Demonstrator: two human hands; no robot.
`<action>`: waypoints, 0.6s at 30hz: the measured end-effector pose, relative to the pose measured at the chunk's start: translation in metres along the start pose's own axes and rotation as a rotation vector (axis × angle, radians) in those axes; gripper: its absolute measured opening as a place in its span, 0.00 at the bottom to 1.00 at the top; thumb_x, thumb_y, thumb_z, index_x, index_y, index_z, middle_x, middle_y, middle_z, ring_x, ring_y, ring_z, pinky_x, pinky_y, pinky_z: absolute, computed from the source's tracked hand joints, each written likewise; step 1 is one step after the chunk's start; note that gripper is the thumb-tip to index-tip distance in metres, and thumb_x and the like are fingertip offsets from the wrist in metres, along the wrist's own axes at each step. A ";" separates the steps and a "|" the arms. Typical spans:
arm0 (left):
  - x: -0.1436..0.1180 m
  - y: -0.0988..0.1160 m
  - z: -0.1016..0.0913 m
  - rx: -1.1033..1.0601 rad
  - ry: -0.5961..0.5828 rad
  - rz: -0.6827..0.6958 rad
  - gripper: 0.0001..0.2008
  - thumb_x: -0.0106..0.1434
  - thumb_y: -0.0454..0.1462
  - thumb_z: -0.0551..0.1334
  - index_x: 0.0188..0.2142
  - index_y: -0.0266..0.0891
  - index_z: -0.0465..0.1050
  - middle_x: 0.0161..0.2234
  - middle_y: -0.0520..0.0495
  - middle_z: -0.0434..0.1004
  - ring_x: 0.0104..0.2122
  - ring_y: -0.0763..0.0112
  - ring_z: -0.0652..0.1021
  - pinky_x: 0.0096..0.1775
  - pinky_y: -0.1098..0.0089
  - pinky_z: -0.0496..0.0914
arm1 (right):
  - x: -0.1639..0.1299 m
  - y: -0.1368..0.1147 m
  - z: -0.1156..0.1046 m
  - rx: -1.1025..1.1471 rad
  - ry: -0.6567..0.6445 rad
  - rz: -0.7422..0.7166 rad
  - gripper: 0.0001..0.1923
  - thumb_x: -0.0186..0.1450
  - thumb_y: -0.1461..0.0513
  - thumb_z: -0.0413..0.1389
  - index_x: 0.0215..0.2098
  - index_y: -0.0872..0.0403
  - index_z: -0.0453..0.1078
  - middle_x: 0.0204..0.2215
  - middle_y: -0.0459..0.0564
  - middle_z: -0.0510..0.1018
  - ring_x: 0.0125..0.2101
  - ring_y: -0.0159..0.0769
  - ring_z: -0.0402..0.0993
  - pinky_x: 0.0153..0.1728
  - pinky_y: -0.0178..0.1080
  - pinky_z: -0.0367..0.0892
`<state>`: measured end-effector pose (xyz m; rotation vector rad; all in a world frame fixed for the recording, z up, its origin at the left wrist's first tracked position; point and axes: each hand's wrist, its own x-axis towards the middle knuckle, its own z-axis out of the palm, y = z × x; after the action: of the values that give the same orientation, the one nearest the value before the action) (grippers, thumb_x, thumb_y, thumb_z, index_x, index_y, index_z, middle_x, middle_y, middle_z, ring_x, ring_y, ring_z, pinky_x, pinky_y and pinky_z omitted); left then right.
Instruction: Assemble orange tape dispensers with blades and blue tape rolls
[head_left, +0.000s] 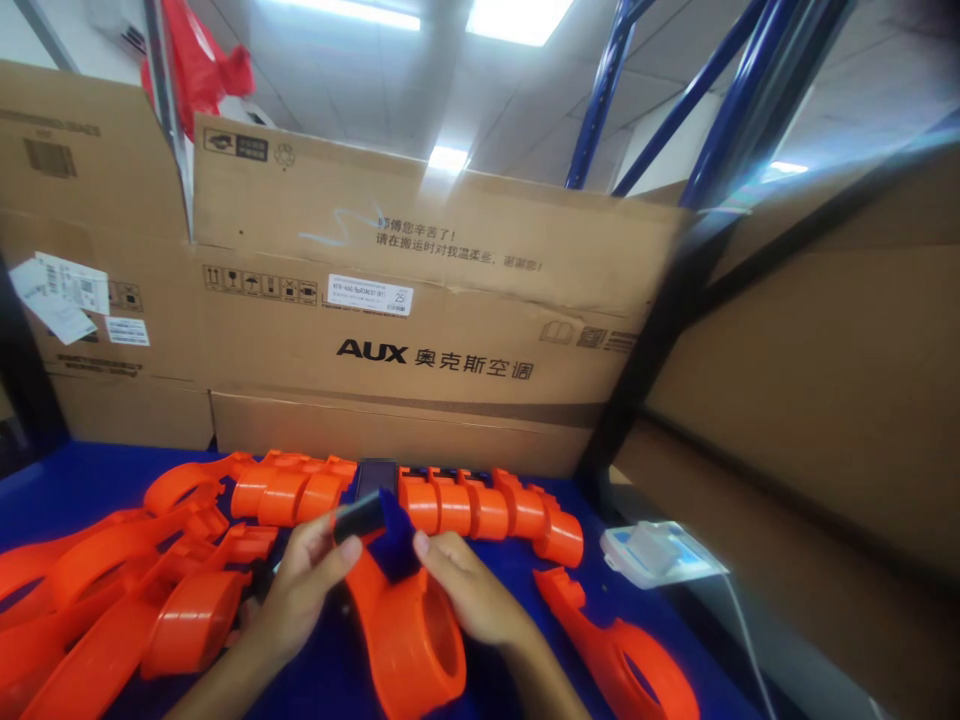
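On the blue table [75,480] under cardboard boxes [420,300], both hands' grips close on an orange part [409,630]: left hand [304,580], right hand [469,590].

Premises present as a warehouse or light-assembly stockroom. Large corrugated cartons [390,300] printed with AUX air-conditioner branding, handling symbols and stick-on shipping labels [370,295] stand stacked behind a blue-covered workbench [75,480], with blue steel racking uprights [720,110] rising to a panelled ceiling with fluorescent lights [517,18]. Many identical orange moulded plastic housings [420,500] lie in batches across the bench, consistent with piecework assembly.
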<state>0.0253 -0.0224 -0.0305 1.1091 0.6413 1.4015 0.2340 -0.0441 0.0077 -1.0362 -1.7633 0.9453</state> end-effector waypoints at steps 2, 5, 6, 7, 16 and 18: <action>0.003 -0.003 -0.001 0.047 0.010 0.013 0.18 0.57 0.44 0.71 0.45 0.38 0.81 0.42 0.40 0.84 0.46 0.52 0.80 0.50 0.59 0.72 | -0.002 0.003 0.000 -0.020 0.042 0.047 0.26 0.71 0.46 0.50 0.23 0.54 0.70 0.19 0.42 0.69 0.21 0.30 0.66 0.24 0.32 0.66; 0.007 -0.003 0.000 0.092 0.077 0.018 0.19 0.56 0.45 0.71 0.45 0.37 0.81 0.38 0.41 0.85 0.40 0.55 0.82 0.45 0.62 0.74 | -0.001 0.002 -0.003 -0.047 0.024 0.018 0.25 0.72 0.46 0.47 0.37 0.53 0.77 0.32 0.49 0.80 0.37 0.41 0.78 0.37 0.41 0.75; 0.008 -0.002 0.001 0.077 0.116 0.004 0.21 0.56 0.45 0.71 0.45 0.36 0.80 0.37 0.41 0.85 0.38 0.55 0.83 0.42 0.62 0.75 | 0.000 0.000 -0.004 -0.042 0.004 -0.019 0.25 0.73 0.46 0.45 0.43 0.53 0.77 0.38 0.52 0.82 0.43 0.43 0.78 0.42 0.45 0.75; 0.010 0.000 0.002 0.051 0.158 -0.011 0.22 0.55 0.46 0.71 0.46 0.36 0.79 0.36 0.42 0.85 0.36 0.56 0.83 0.39 0.63 0.76 | 0.001 -0.002 -0.006 -0.030 -0.025 -0.066 0.26 0.74 0.46 0.43 0.49 0.52 0.76 0.44 0.54 0.81 0.49 0.44 0.77 0.47 0.48 0.74; 0.018 0.017 0.009 -0.050 0.323 0.018 0.20 0.57 0.52 0.69 0.33 0.36 0.74 0.18 0.55 0.73 0.16 0.72 0.72 0.21 0.73 0.70 | 0.006 -0.016 -0.007 -0.165 0.002 -0.461 0.34 0.59 0.45 0.63 0.58 0.51 0.67 0.58 0.60 0.72 0.58 0.50 0.69 0.58 0.52 0.64; 0.018 0.014 0.008 -0.040 0.314 0.011 0.22 0.56 0.54 0.68 0.29 0.37 0.72 0.17 0.55 0.71 0.16 0.73 0.72 0.20 0.73 0.70 | 0.007 -0.012 -0.004 -0.187 0.060 -0.487 0.26 0.59 0.47 0.64 0.50 0.52 0.72 0.52 0.59 0.75 0.52 0.49 0.74 0.54 0.49 0.68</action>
<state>0.0280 -0.0097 -0.0104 0.8682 0.8267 1.6074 0.2327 -0.0414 0.0218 -0.6851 -1.9557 0.4488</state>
